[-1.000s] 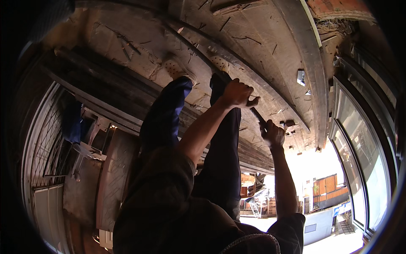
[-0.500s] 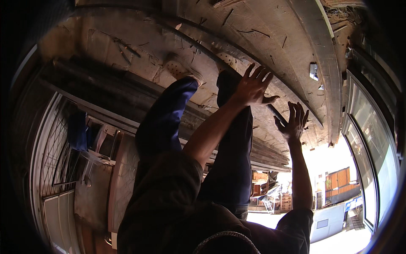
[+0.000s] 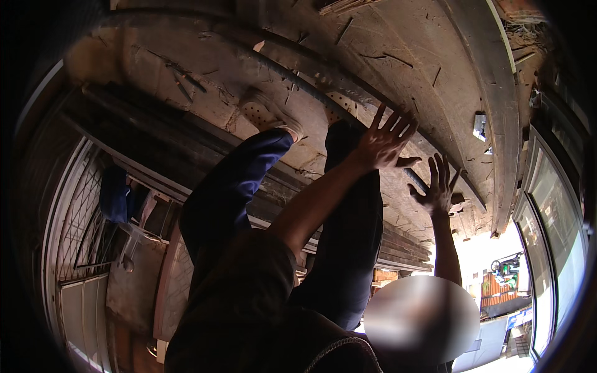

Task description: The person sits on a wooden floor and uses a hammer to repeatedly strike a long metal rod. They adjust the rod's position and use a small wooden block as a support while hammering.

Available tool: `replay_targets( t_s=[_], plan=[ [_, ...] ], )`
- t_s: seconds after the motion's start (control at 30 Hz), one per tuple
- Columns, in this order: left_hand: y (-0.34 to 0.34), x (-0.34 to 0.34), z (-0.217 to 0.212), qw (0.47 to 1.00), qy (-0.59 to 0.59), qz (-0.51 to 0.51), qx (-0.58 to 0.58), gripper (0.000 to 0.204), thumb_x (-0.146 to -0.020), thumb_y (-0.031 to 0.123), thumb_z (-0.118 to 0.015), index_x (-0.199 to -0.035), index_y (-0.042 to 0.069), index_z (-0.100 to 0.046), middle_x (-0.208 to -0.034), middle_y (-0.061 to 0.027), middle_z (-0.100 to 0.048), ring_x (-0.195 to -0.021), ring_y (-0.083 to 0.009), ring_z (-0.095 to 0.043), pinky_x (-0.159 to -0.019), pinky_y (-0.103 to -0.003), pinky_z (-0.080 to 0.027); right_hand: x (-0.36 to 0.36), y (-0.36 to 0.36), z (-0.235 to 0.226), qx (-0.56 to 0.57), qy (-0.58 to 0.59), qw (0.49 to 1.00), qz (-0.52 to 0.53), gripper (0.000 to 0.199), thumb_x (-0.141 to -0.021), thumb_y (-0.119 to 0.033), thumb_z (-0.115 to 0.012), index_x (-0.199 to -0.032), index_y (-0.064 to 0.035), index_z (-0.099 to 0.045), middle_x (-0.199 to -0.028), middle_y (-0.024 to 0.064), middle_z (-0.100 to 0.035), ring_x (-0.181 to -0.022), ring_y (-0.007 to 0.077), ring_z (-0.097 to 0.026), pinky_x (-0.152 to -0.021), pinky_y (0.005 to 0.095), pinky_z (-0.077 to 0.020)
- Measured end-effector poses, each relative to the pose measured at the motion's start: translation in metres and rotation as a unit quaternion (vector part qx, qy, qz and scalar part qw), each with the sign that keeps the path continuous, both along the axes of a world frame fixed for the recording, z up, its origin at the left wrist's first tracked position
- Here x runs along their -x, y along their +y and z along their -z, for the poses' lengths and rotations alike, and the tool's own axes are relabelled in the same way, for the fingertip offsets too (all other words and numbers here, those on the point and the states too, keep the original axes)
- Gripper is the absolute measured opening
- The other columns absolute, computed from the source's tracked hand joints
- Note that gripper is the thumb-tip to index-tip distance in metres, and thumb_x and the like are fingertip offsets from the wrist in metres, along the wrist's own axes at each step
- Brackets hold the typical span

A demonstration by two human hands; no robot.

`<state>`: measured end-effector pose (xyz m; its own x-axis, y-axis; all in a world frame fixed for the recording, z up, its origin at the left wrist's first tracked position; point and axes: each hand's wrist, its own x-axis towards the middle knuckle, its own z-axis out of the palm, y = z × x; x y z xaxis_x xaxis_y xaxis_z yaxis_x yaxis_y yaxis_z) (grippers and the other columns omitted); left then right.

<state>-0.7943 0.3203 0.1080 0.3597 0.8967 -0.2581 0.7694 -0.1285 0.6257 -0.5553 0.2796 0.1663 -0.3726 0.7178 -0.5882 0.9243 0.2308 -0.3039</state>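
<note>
Loosed the grip of a second ago! Spreading bare left hand [image 3: 387,142] wide at two o'clock, bare right hand [image 3: 438,189] wide at three, over the long, dark, metal-looking bar [image 3: 298,81] running eleven to three; no longer clasping, can't tell whether touching.

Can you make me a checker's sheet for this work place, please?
Surface: brown floor, dusty-looking.
Job's things: long dark bar, running beneath the hands.
Clutter: thin sticks scattered on the floor.
Hands: left hand and right hand open, fingers spread, near the bar; whether they touch it, can't tell.
Cables: nothing seen.
Surroundings: dark beams and metal grille on the left, glass panes on the right.
</note>
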Motion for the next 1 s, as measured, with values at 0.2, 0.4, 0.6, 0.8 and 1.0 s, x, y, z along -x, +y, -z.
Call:
replay_targets(
  t_s=[0.2, 0.4, 0.6, 0.8, 1.0],
  plan=[
    [-0.015, 0.065, 0.126, 0.992, 0.118, 0.028, -0.033, 0.085, -0.085, 0.07, -0.042, -0.145, 0.01, -0.034, -0.152, -0.0109, -0.03, -0.142, -0.0238, -0.025, -0.116, -0.054, -0.006, 0.145, -0.012, 0.21, -0.189, 0.089, 0.977, 0.049, 0.084, -0.076, -0.061, -0.061, -0.144, -0.0206, -0.034, -0.153, 0.0062, -0.027, -0.143, 0.0228, -0.022, -0.11, 0.068, 0.0028],
    [-0.017, 0.066, 0.113, 0.999, -0.035, 0.01, -0.029, 0.077, -0.092, 0.063, -0.037, -0.143, 0.005, -0.035, -0.148, -0.0154, -0.034, -0.14, -0.0303, -0.029, -0.115, -0.051, -0.008, 0.131, 0.005, 0.123, -0.166, 0.167, 0.955, 0.179, 0.05, -0.084, -0.022, -0.066, -0.127, -0.0041, -0.048, -0.136, 0.0188, -0.046, -0.13, 0.0329, -0.042, -0.108, 0.0562, -0.0273],
    [0.008, 0.07, -0.008, 0.957, -0.164, -0.209, -0.112, 0.043, -0.096, 0.026, -0.052, -0.129, -0.001, -0.044, -0.13, -0.0179, -0.047, -0.119, -0.0269, -0.048, -0.098, -0.038, -0.04, 0.051, -0.043, -0.034, -0.152, 0.09, 0.82, 0.544, 0.007, -0.088, 0.003, -0.056, -0.092, 0.002, -0.062, -0.089, 0.0136, -0.063, -0.083, 0.0235, -0.061, -0.076, 0.0328, -0.0492],
    [-0.035, 0.089, -0.07, 0.899, -0.166, -0.4, 0.063, 0.018, -0.095, 0.012, -0.055, -0.109, 0.0, -0.058, -0.1, -0.0097, -0.063, -0.091, -0.0158, -0.061, -0.081, -0.03, -0.049, 0.085, -0.062, -0.091, 0.007, 0.188, 0.672, 0.716, 0.028, -0.094, -0.023, -0.057, -0.1, 0.0033, -0.065, -0.09, 0.0112, -0.065, -0.083, 0.0175, -0.061, -0.073, 0.0315, -0.0505],
    [-0.008, 0.072, -0.182, 0.913, -0.296, -0.234, 0.155, 0.026, -0.085, 0.002, -0.066, -0.11, 0.001, -0.06, -0.099, -0.0103, -0.067, -0.09, -0.0165, -0.065, -0.08, -0.029, -0.052, 0.14, -0.006, -0.162, 0.14, 0.425, 0.51, 0.734, 0.041, -0.099, -0.031, -0.049, -0.118, 0.0045, -0.059, -0.13, 0.0139, -0.051, -0.107, 0.021, -0.056, -0.089, 0.0335, -0.0464]
  ],
)
